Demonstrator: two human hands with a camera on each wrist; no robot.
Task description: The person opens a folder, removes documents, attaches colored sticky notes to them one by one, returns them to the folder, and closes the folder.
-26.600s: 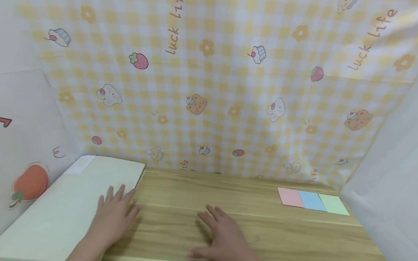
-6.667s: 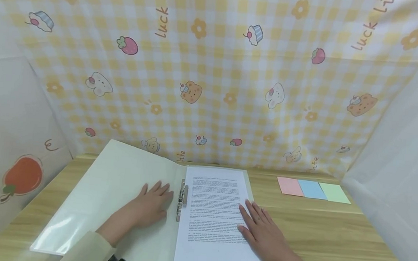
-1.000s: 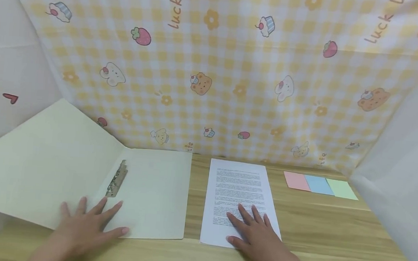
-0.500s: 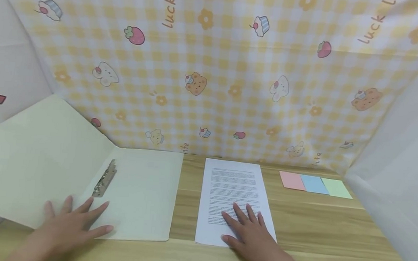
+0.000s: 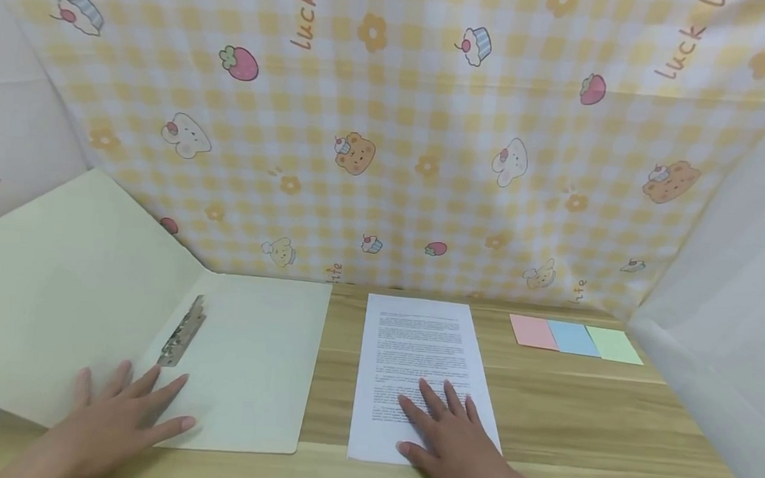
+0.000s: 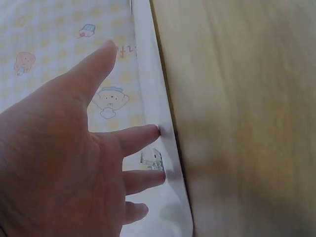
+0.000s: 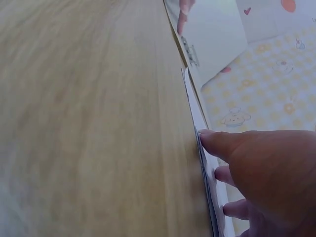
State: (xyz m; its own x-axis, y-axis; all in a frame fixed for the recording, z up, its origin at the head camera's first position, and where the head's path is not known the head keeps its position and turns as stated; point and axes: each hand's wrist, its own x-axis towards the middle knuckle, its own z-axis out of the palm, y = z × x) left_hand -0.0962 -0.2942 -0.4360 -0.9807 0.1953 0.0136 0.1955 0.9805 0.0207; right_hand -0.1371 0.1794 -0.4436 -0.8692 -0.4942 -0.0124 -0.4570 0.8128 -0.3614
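Observation:
An off-white folder (image 5: pixel 255 363) lies opened at the left of the table, its cover (image 5: pixel 65 298) raised at a slant toward the side wall. A metal clip (image 5: pixel 183 332) sits along its spine with no paper in it. My left hand (image 5: pixel 110 420) rests with spread fingers on the folder's near part, just below the clip; the left wrist view shows the fingertips at its near edge. To the right of the folder lies a stack of printed paper (image 5: pixel 417 352). My right hand (image 5: pixel 458 440) rests with spread fingers on its lower right part; in the right wrist view the thumb is at the stack's near edge.
Pink (image 5: pixel 534 332), blue (image 5: pixel 573 338) and green (image 5: pixel 614 345) paper squares lie in a row at the back right of the wooden table (image 5: pixel 583 416). A yellow checked curtain (image 5: pixel 398 107) closes off the back, and white sheets hang on both sides.
Over the last second both hands have stayed on the folder and the paper, while the view has shifted slightly. Earlier the paper lay in the folder; now it lies beside it, on the table.

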